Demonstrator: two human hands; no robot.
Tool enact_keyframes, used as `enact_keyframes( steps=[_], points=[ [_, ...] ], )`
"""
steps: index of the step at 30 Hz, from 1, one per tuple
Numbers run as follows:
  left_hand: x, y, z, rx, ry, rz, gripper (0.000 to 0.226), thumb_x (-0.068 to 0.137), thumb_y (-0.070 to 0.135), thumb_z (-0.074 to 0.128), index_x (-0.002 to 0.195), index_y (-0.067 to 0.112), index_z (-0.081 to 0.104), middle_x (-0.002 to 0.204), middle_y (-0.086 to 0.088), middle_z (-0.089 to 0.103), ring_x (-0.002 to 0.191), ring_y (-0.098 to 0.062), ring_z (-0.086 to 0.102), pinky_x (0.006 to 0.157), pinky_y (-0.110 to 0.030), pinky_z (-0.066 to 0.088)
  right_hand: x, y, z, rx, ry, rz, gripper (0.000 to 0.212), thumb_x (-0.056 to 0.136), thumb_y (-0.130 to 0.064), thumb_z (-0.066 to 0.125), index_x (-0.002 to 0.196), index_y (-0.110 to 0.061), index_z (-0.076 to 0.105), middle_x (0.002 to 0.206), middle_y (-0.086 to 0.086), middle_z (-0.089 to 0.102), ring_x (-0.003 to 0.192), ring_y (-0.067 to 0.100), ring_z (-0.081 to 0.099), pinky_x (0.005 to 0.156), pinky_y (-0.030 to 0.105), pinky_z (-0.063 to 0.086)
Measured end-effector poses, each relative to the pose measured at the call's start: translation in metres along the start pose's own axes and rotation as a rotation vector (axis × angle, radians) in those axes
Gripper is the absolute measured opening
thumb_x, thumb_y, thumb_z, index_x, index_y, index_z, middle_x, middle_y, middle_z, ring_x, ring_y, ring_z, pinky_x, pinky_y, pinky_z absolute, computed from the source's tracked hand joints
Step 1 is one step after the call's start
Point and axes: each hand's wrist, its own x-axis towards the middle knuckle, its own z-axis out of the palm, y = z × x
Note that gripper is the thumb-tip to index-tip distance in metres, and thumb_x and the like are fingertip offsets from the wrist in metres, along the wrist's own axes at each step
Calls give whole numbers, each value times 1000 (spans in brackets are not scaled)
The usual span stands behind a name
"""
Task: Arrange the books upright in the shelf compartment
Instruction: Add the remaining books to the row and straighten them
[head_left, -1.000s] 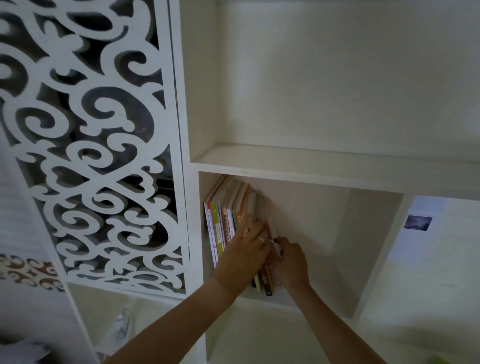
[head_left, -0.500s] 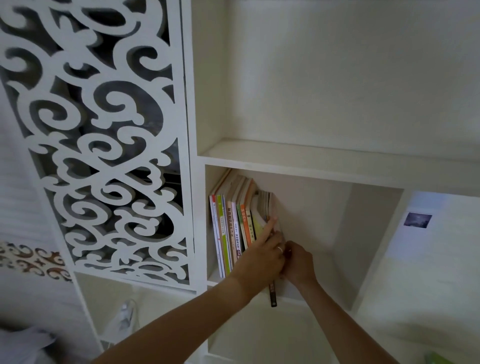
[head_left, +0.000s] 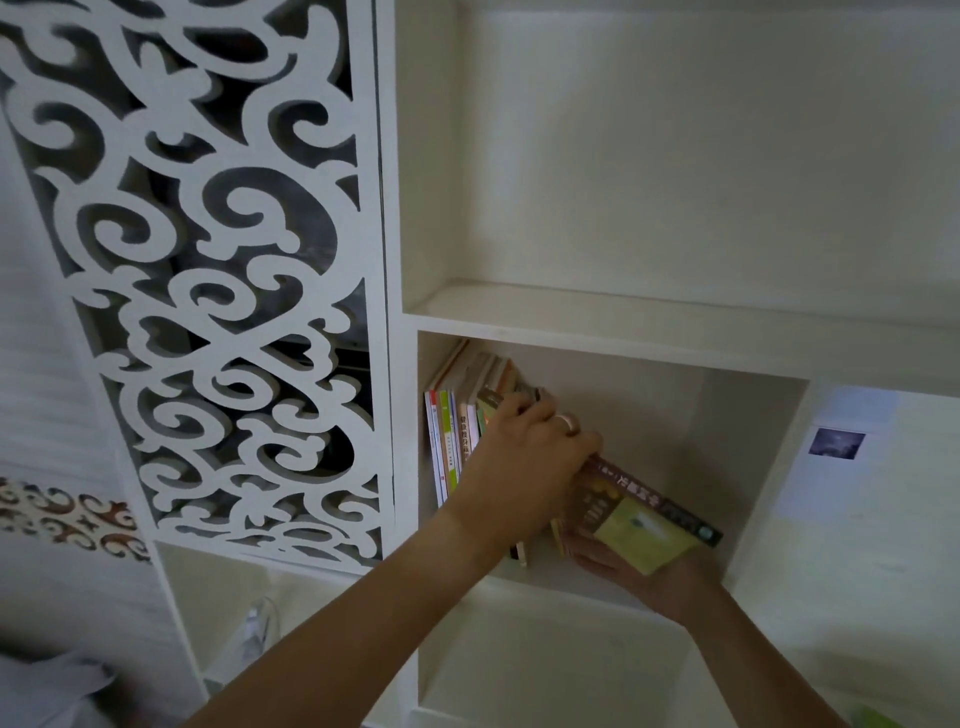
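Last book (head_left: 644, 512) now tipped out, leaning rightward, gripped underneath by right hand (head_left: 649, 577); book row (head_left: 457, 441) braced by flattened left hand (head_left: 524, 457). Re-seating needed.

Dim room, white shelving.
A white scrollwork panel (head_left: 218, 270) stands left of cream shelf compartments (head_left: 623, 312); a photo (head_left: 836, 442) hangs right.
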Motion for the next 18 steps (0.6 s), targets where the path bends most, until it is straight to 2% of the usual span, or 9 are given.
enact_keyframes(
  steps=[2, 5, 6, 7, 9, 12, 14, 15, 18],
  points=[
    [-1, 5, 2, -145, 66, -90, 18, 87, 39, 65, 100, 28, 71, 86, 5, 72, 84, -21, 65, 82, -41, 48, -3, -7, -5, 233, 24, 18, 73, 85, -42, 74, 146, -9, 52, 150, 33, 45, 138, 55, 44, 109, 69, 40],
    [-7, 16, 9, -402, 96, -366, 35, 89, 58, 56, 98, 29, 73, 77, 8, 71, 69, -12, 65, 65, -31, 51, -1, -4, -10, 369, 40, -20, 54, 99, -50, 45, 131, -14, 69, 145, 26, 55, 126, 45, 60, 91, 60, 56],
    [-9, 19, 13, -540, 85, -505, 35, 88, 60, 58, 94, 30, 74, 76, 10, 72, 68, -7, 65, 61, -27, 50, -3, -4, -8, 369, 40, -46, 54, 100, -50, 42, 127, -15, 72, 140, 22, 61, 118, 42, 66, 87, 58, 58],
    [-12, 22, 20, -707, 73, -651, 26, 88, 57, 63, 88, 33, 74, 75, 12, 72, 69, -2, 64, 61, -21, 49, -5, -7, -3, 349, 27, -59, 53, 95, -52, 50, 121, -14, 76, 132, 20, 67, 110, 40, 71, 83, 55, 60],
    [-20, 28, 38, -1017, 26, -937, 9, 89, 42, 71, 81, 38, 71, 79, 13, 72, 77, -2, 66, 71, -16, 52, -11, -12, 8, 336, 6, -86, 59, 80, -58, 67, 115, -12, 77, 119, 20, 73, 98, 39, 74, 73, 51, 62],
    [-39, 37, 68, -1168, 16, -1223, 6, 89, 42, 72, 92, 38, 70, 101, 11, 73, 100, -16, 68, 92, -37, 57, -11, -13, 15, 245, 10, -65, 62, 94, -63, 52, 127, -13, 71, 124, 21, 70, 109, 40, 70, 86, 53, 60],
    [-49, 39, 78, -1226, 10, -1293, 19, 87, 49, 73, 101, 35, 71, 110, 10, 71, 105, -17, 67, 96, -41, 56, -12, -10, 19, 82, -9, -59, 52, 92, -44, 69, 130, -10, 68, 125, 22, 70, 112, 41, 69, 89, 51, 59],
    [-52, 36, 81, -1278, -11, -1282, 27, 85, 51, 75, 105, 33, 72, 111, 9, 73, 104, -17, 69, 96, -42, 57, -11, -9, 17, 11, -4, -65, 56, 85, -35, 78, 132, -8, 66, 126, 23, 69, 113, 42, 69, 90, 52, 59],
    [-53, 22, 70, -1400, -234, -1093, 28, 85, 42, 77, 111, 31, 73, 103, 6, 77, 96, -13, 74, 90, -40, 60, -12, -6, 12, -110, -73, -94, 59, 81, -25, 83, 134, -8, 64, 134, 26, 64, 121, 46, 63, 105, 65, 47]
  ],
)
